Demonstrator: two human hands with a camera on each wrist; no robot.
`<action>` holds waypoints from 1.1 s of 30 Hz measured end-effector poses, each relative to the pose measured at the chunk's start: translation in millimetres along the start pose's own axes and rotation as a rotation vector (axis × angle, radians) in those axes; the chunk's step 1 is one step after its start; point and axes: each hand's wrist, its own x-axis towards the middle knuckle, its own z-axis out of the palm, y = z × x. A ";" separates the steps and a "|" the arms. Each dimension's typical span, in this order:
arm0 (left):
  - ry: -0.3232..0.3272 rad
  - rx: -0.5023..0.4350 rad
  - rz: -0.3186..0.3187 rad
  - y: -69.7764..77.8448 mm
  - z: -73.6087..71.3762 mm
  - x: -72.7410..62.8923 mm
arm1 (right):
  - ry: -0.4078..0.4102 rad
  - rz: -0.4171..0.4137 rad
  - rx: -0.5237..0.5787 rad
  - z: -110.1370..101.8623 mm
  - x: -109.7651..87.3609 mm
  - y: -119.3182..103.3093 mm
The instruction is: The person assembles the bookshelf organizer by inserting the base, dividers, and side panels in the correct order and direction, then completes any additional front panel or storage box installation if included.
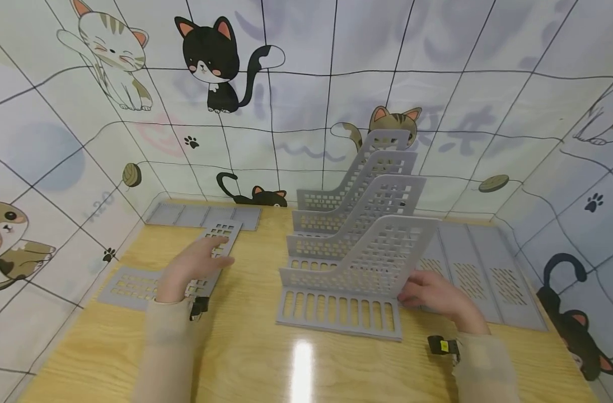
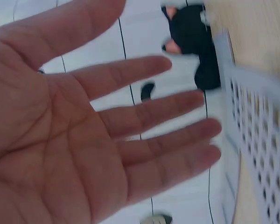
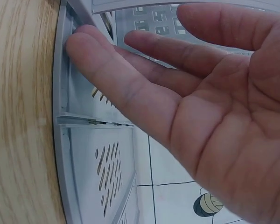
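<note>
A grey plastic rack, its slotted base (image 1: 336, 330) flat on the table, carries several upright perforated dividers with tall right ends. The right hand (image 1: 434, 294) is at the lower right edge of the front divider (image 1: 377, 257), fingertips against or very near it. Its fingers (image 3: 126, 88) look nearly straight in the right wrist view; whether they press the plastic cannot be told. At the left, the other hand (image 1: 195, 263) is over a loose perforated grey panel (image 1: 225, 229). Palm and spread fingers (image 2: 144, 114) show in the left wrist view, gripping nothing.
Another perforated panel (image 1: 130, 285) lies partly behind the left forearm. A flat ribbed grey piece (image 1: 200, 215) is at the back left. To the right of the rack lies a wide grey panel (image 1: 480, 268) with slanted slots. Cat-printed cloth walls (image 1: 306, 101) enclose the table.
</note>
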 end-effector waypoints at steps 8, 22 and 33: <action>-0.001 0.065 -0.223 -40.9 -5.8 -5.0 | 0.011 -0.010 -0.002 1.5 0.8 3.3; 0.008 0.198 -0.221 -49.5 17.3 5.5 | 0.016 -0.048 -0.016 -1.1 -7.0 6.4; 0.031 0.239 -0.249 -70.7 17.2 11.8 | 0.010 -0.042 -0.032 -0.3 -7.1 7.3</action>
